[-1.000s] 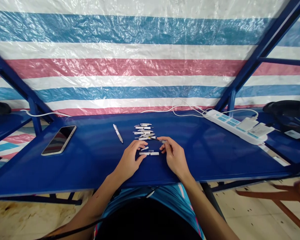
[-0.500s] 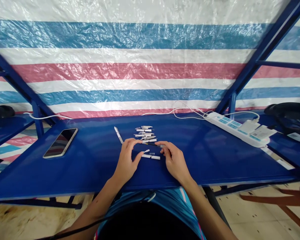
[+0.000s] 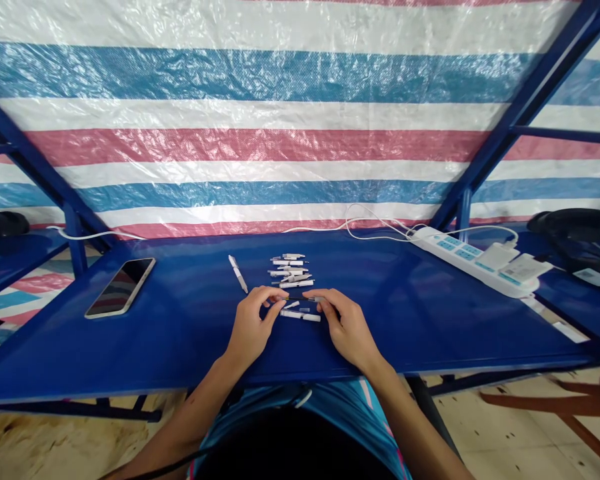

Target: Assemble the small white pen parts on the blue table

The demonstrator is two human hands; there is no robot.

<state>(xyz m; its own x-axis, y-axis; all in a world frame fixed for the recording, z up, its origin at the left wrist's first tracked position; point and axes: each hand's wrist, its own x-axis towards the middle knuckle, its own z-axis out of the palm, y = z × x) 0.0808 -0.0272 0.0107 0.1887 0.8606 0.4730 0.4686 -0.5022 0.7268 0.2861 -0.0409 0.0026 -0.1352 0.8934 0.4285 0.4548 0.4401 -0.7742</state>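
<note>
A thin dark pen refill (image 3: 296, 298) spans the gap between my two hands. My left hand (image 3: 253, 323) pinches its left end between thumb and fingers. At the other end, my right hand (image 3: 347, 325) is closed on the refill, where a greyish clear tip shows by the fingers. Just below lie a white pen barrel (image 3: 301, 316), a small white pen piece (image 3: 292, 305) and a short clear piece (image 3: 305, 310). Several white pens and pen parts (image 3: 290, 272) lie in a stack of rows beyond my hands. One assembled white pen (image 3: 238, 274) rests apart, to the left.
On the blue table (image 3: 180, 347), a phone (image 3: 121, 288) lies at the left. A white power strip (image 3: 473, 260) with plugged-in adapters sits at the right, its white cable (image 3: 375, 233) running along the back. A striped plastic sheet (image 3: 280, 143) hangs behind.
My left thumb has closed up to the fingers and now pinches the refill's left end. Both hands have lowered slightly, bringing the refill nearer and level.
</note>
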